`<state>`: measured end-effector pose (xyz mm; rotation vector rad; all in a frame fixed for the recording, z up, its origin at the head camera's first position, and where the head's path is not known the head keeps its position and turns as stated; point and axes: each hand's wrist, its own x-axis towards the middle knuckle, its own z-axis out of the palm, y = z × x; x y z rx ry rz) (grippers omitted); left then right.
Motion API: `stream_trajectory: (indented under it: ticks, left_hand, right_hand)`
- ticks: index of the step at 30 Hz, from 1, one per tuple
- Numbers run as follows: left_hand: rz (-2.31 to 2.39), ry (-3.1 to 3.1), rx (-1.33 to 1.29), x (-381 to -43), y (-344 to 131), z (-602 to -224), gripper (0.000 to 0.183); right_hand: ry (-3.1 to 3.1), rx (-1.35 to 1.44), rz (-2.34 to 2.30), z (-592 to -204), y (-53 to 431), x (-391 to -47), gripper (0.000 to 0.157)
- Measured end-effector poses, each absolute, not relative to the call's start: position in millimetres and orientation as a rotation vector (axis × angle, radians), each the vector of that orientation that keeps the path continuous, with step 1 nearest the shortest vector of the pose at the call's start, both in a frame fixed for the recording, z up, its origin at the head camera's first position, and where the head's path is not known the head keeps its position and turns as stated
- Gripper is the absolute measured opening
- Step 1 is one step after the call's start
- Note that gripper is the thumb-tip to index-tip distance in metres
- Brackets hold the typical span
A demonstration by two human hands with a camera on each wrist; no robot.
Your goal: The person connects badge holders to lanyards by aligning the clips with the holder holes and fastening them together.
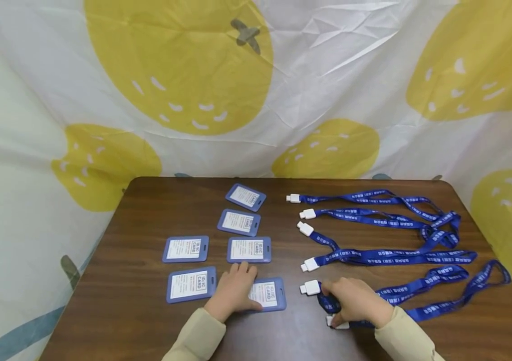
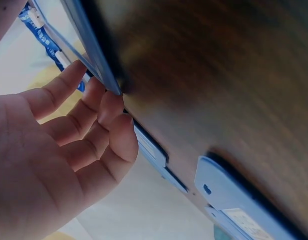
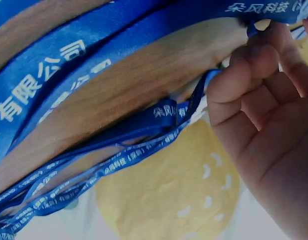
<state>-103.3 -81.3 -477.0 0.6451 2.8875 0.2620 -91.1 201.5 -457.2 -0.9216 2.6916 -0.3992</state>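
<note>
My left hand (image 1: 234,290) spans a blue ID card holder (image 1: 270,295) at the near middle, thumb by its near edge and fingers at its far edge. In the left wrist view, fingertips (image 2: 125,127) meet the edge of that holder (image 2: 96,47). My right hand (image 1: 355,300) pinches the nearest blue lanyard (image 1: 436,310) close to its white buckle (image 1: 340,325). Seen from the right wrist, curled fingers (image 3: 243,67) sit against the blue strap (image 3: 188,15). Just beyond the right hand lies another lanyard's white buckle (image 1: 311,287).
More card holders lie flat at left, including one (image 1: 191,284) beside the left hand and one (image 1: 249,249) above it. Several lanyards (image 1: 382,256) stretch rightward, some overlapping. A patterned cloth (image 1: 220,150) hangs behind the brown table (image 1: 134,210).
</note>
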Motion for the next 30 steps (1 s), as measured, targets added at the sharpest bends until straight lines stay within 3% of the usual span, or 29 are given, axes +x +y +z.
stream_trajectory:
  ticks: [9,21,30]
  left_hand:
    - [0.272,2.893,0.657,-104.7,-80.9,-480.1,0.073]
    - [0.269,2.888,0.667,-102.3,-81.5,-482.7,0.077]
    - [0.342,2.903,0.665,-108.7,-81.8,-481.0,0.074]
  right_hand:
    - [2.695,-1.052,-0.418,-455.5,208.2,-77.3,0.024]
    - [2.738,-1.088,-0.46,-476.3,208.4,-72.4,0.024]
    - [2.684,-1.06,-0.539,-471.4,201.3,-79.2,0.022]
